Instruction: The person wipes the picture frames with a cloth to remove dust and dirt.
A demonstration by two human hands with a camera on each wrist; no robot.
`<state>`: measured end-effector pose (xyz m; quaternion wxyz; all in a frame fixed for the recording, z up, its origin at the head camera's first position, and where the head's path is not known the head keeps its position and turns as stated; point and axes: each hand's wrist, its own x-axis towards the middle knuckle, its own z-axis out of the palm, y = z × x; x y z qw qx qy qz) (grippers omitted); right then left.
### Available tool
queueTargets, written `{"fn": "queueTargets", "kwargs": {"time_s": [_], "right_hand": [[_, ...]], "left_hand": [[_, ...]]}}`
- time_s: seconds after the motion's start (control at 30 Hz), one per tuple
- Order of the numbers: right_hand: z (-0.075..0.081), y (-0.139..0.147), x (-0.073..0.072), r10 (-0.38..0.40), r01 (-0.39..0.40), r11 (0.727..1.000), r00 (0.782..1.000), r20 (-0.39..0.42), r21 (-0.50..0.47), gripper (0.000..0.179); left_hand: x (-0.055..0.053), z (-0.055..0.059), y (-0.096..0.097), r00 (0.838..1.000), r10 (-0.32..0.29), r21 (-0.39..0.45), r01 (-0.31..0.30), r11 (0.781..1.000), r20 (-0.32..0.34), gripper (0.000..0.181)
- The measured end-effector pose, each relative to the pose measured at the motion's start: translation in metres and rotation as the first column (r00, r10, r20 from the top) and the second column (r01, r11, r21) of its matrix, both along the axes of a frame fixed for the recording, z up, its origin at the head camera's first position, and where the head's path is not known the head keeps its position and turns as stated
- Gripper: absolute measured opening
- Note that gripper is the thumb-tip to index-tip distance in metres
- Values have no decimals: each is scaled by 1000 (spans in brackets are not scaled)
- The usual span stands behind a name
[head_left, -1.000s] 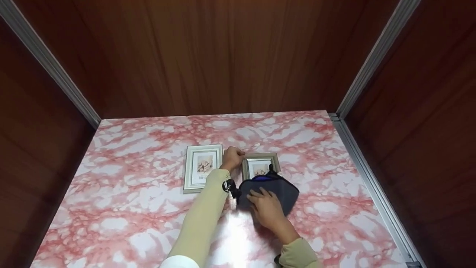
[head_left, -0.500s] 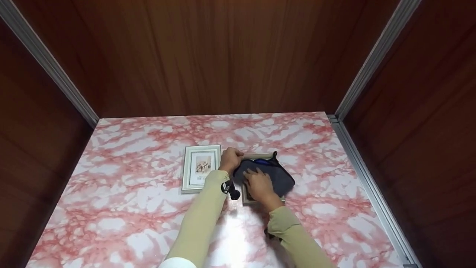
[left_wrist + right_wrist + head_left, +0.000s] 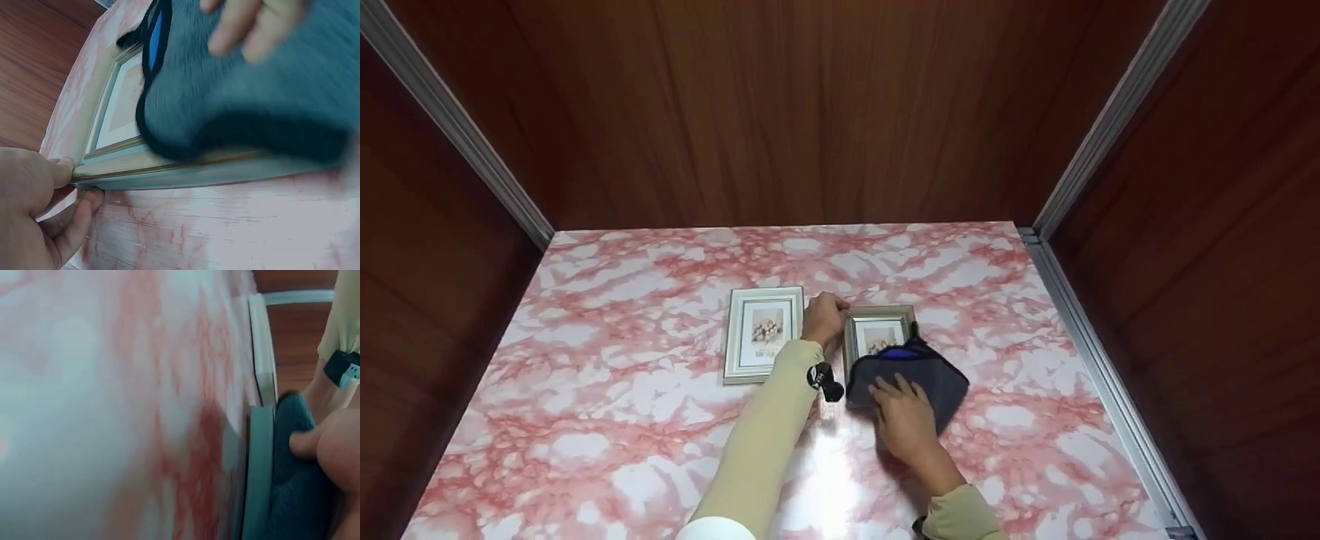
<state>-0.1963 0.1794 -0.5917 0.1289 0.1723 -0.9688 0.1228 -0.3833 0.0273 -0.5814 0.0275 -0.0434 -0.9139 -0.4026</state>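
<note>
A small taupe picture frame (image 3: 883, 310) lies face up, its far left corner pinched between the thumb and fingers of my left hand (image 3: 825, 318). Over the frame's lower half spreads a dark grey cleaning cloth (image 3: 947, 385) with black edging, a hanging loop and a blue inner side. My right hand (image 3: 907, 422) presses on this cloth with fingers extended and slightly apart. In the left wrist view, the cloth (image 3: 185, 79) overlaps the frame's glass and near side, and its lower edge is blurred. The frame's lower half is hidden.
A whitish picture frame (image 3: 736, 337) with a flower print lies left of my left hand. Both frames rest on a table (image 3: 585, 442) with a pink and white marbled top. Dark wood panels (image 3: 780, 112) rise behind and at both sides, with metal rails at the corners.
My right hand moved the cloth up over the frame, then back down toward me and right, uncovering the frame's upper part again. The left hand keeps its pinch on the corner.
</note>
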Motion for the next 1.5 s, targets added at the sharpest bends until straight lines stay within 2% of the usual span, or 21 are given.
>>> {"fn": "queueTargets", "kwargs": {"time_s": [0.1, 0.2, 0.3, 0.43, 0.57, 0.83, 0.93, 1.0, 1.1, 1.2, 1.33, 1.4, 1.5], "right_hand": [[-4, 11, 1, -116, 116, 993, 992, -52, 2, 31], [-8, 21, -1, -204, 204, 979, 977, -58, 0, 31], [-10, 23, -8, -243, 243, 970, 969, -45, -4, 31], [-9, 22, -22, -254, 254, 967, 967, -33, -9, 32], [-8, 24, -44, -246, 246, 969, 969, 10, -19, 33], [3, 30, -106, -237, 233, 972, 960, 149, 41, 36], [6, 32, -121, -239, 233, 971, 954, 180, 53, 37], [7, 33, -127, -238, 233, 971, 952, 191, 49, 38], [6, 32, -127, -236, 233, 972, 951, 201, 36, 38], [6, 32, -124, -218, 222, 975, 960, 177, -3, 37], [10, 35, -113, -196, 213, 966, 973, 124, -145, 34], [14, 39, -106, -201, 222, 944, 973, 110, -244, 33], [21, 46, -91, -232, 252, 880, 968, 100, -403, 34]], "left_hand": [[0, -2, 3, 1000, 6, -23, -6, 1000, -4, 12], [1, -4, 4, 1000, 11, -43, -11, 999, -1, 13], [1, -2, 3, 1000, 19, -55, -19, 998, -3, 13], [0, 1, 4, 1000, 20, -63, -21, 998, -18, 13], [1, -1, 3, 1000, 24, -86, -25, 996, -14, 16], [0, -4, 4, 999, 28, -101, -25, 995, 33, 14], [-1, -3, 5, 998, 35, -110, -30, 993, 47, 13], [-2, -1, 5, 998, 41, -122, -35, 992, 51, 13], [0, 0, 4, 998, 46, -132, -40, 990, 44, 14], [2, 1, 3, 998, 44, -136, -40, 990, 32, 15], [5, -2, 0, 999, -4, -153, 11, 988, 44, 19], [7, -2, -1, 997, -49, -174, 59, 983, 62, 17], [14, 0, -4, 992, -107, -179, 116, 977, 61, 14]]}}
